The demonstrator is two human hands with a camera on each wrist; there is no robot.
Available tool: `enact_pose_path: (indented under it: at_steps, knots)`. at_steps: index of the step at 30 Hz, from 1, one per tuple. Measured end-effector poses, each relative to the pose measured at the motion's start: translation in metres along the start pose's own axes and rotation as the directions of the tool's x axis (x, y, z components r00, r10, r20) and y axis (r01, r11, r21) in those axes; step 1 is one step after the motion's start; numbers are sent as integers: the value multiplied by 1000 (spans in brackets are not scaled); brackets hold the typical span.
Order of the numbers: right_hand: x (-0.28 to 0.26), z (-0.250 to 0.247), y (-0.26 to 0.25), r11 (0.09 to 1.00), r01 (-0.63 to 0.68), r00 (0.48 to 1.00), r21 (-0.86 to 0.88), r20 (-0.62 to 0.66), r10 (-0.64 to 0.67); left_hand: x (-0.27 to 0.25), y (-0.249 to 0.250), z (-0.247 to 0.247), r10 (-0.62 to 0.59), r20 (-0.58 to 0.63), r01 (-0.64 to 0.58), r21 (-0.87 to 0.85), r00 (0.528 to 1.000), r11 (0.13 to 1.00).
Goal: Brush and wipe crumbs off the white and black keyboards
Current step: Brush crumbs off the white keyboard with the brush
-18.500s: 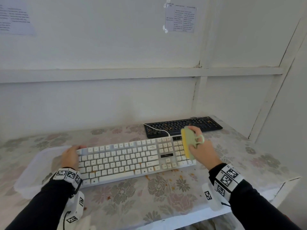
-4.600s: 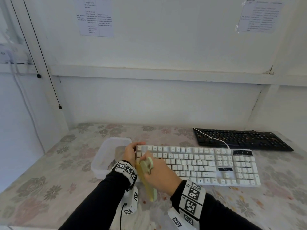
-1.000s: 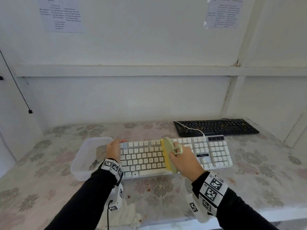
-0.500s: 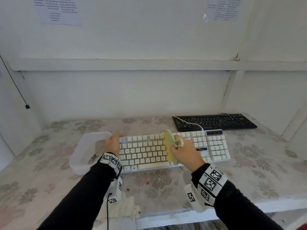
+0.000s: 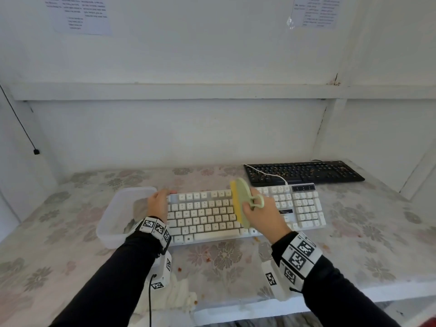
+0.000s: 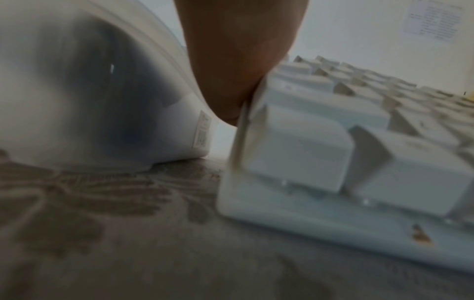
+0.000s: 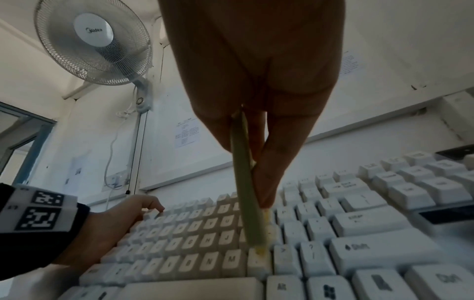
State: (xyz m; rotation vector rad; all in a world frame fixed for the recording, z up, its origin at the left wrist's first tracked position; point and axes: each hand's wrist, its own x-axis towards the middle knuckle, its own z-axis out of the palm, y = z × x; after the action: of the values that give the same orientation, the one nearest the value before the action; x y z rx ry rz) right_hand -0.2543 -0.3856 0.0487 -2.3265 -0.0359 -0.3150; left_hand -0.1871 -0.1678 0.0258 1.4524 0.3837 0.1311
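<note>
A white keyboard [image 5: 212, 215] lies across the middle of the flowered table. My right hand [image 5: 262, 215] grips a pale green brush [image 5: 240, 201] with yellow bristles, set upright across the keys near the keyboard's middle; in the right wrist view the brush [image 7: 246, 201] stands on the keys of the white keyboard [image 7: 359, 233]. My left hand [image 5: 158, 204] holds the keyboard's left end, fingers curled over the top corner, its thumb side against the white keyboard [image 6: 320, 152]. A black keyboard [image 5: 304, 172] with crumbs on it lies behind to the right.
A clear plastic tub [image 5: 118, 215] sits just left of the white keyboard, touching my left hand. Orange crumbs [image 5: 207, 259] dot the tablecloth in front. A white cloth [image 5: 174, 296] lies at the table's front edge. A white wall runs close behind.
The brush has slid a little left along the keys over the last second. The left hand stays on the keyboard's left end. The head view has tilted slightly.
</note>
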Motion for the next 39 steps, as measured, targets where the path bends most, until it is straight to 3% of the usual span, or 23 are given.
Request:
enact_pose_path:
  at_steps: [2, 6, 7, 9, 10, 12, 17, 22, 23, 25, 26, 28, 33, 36, 37, 39]
  knots:
    - [-4, -3, 3, 995, -97, 991, -28, 86, 99, -2, 2, 0, 3, -7, -2, 14, 1000, 1000]
    - [-4, -24, -5, 949, -314, 921, 23, 249, 299, -5, 3, 1, 3, -7, -3, 11, 1000, 1000]
    - [-2, -28, -5, 954, -296, 938, 51, 206, 280, -6, 3, 1, 6, -10, -6, 20, 1000, 1000]
    - [4, -28, -2, 990, -118, 993, 76, 7, 118, -7, 4, 1, 15, -14, -14, 26, 1000, 1000]
    - [5, -27, -1, 998, -21, 997, 64, -78, 26, -7, 4, 1, 11, -13, -11, 20, 1000, 1000]
    - [5, -24, 1, 999, 52, 993, 14, -108, -50, -6, 4, 1, 1, -16, -1, 9, 1000, 1000]
    - [-8, -21, 15, 993, -92, 992, -80, 79, 98, -2, 1, 1, 10, -30, -10, 1, 999, 1000]
    - [-12, -38, 13, 938, -346, 923, -10, 177, 343, -2, 1, 1, -1, -30, 1, -18, 1000, 1000]
    - [-9, -40, 12, 949, -316, 941, 19, 131, 311, -2, 0, 1, -3, -30, 3, -21, 1000, 1000]
    - [-4, -38, 11, 995, -100, 994, 22, -53, 101, -3, 1, 1, 8, -25, -8, -16, 1000, 1000]
    - [-3, -37, 11, 1000, 7, 991, -3, -131, -7, -3, 1, 2, 12, -20, -12, -6, 1000, 1000]
    - [-1, -33, 14, 996, 76, 985, -48, -153, -82, -3, 1, 2, 12, -14, -12, 3, 1000, 1000]
    - [-9, -33, 27, 986, -157, 985, -50, 65, 160, 3, -3, 2, 4, -3, -5, -12, 1000, 1000]
    - [-13, -45, 22, 903, -421, 899, 89, 174, 403, 2, -2, 2, 14, -6, -14, 3, 1000, 1000]
    - [-13, -49, 22, 882, -455, 884, 124, 179, 431, 2, -2, 2, 16, -7, -16, 9, 1000, 1000]
    - [-9, -52, 21, 920, -368, 930, 134, 69, 362, 0, -1, 2, 23, -6, -22, 20, 1000, 1000]
